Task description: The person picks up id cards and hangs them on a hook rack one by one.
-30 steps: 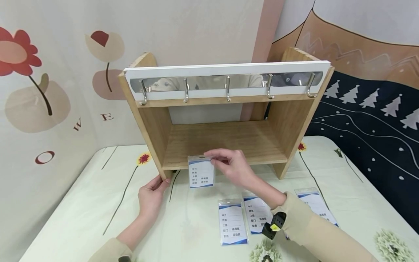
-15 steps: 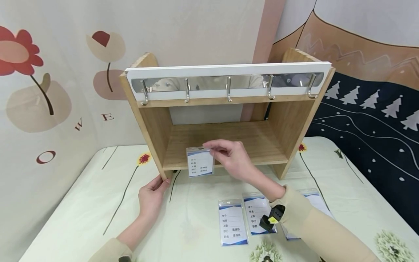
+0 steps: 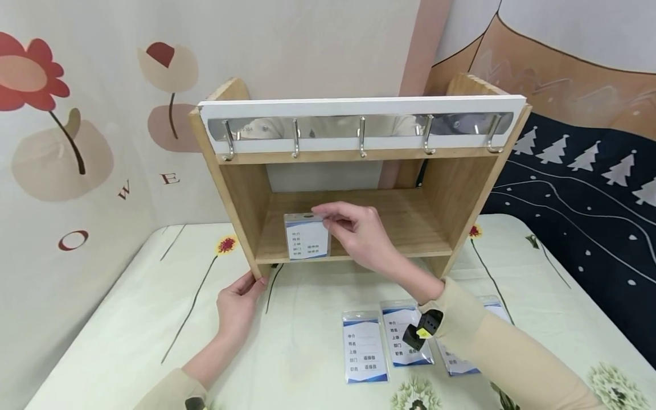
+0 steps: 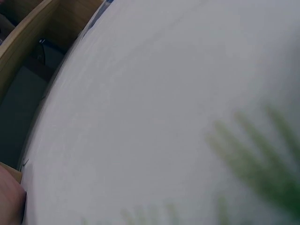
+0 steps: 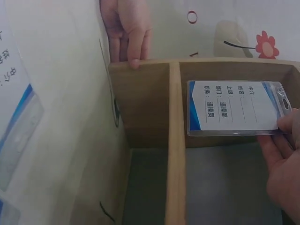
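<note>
My right hand (image 3: 363, 234) pinches a clear-plastic ID badge (image 3: 307, 239) by its upper right corner. The badge hangs upright before the lower board of a wooden shelf (image 3: 353, 199), printed side facing me. In the right wrist view, the thumb lies on the badge (image 5: 234, 105) near its slotted end and the other fingers are behind it. With thumb and fingers, my left hand (image 3: 238, 304) grips the bottom front corner of the shelf's left side panel. A row of metal hooks (image 3: 361, 136) runs along the white strip across the shelf's top front, above the badge.
Several more badges lie on the pale flowered cloth (image 3: 302, 353): one badge (image 3: 365, 350) in front, another badge (image 3: 405, 336) beside it, others partly under my right sleeve (image 3: 492, 336). Behind the shelf stands a printed fabric backdrop (image 3: 318, 45).
My right hand has lifted the badge from below the shelf's lower board to in front of it, drifting slightly left. The left hand keeps its grip on the corner.
</note>
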The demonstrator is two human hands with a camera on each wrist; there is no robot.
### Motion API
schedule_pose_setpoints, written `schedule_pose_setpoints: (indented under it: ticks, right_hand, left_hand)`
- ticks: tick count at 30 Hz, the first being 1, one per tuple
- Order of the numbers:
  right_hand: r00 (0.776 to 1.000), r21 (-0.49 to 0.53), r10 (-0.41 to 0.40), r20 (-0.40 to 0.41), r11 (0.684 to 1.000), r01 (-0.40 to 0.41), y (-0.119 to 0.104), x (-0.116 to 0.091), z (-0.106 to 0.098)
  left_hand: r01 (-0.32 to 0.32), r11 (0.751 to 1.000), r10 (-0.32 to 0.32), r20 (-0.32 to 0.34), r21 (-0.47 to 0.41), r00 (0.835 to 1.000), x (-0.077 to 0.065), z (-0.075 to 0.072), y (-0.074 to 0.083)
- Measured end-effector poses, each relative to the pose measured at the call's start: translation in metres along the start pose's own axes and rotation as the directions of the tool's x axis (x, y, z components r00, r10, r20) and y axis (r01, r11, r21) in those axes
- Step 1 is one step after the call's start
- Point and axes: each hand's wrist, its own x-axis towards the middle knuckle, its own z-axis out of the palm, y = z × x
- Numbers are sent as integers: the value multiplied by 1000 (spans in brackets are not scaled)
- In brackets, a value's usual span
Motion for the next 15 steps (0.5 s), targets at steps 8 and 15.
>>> schedule_pose_setpoints:
  ticks: [8,15]
  right_hand:
    - [995,36,-57,-84,998,60,-7,12,6]
    - [984,45,-118,-132,991,125,-14,21,9]
  left_hand:
    - [6,1000,-6,18,-21,1000,1,-2,2]
    - [-3,1000,3,23,-26,1000,1,-2,0]
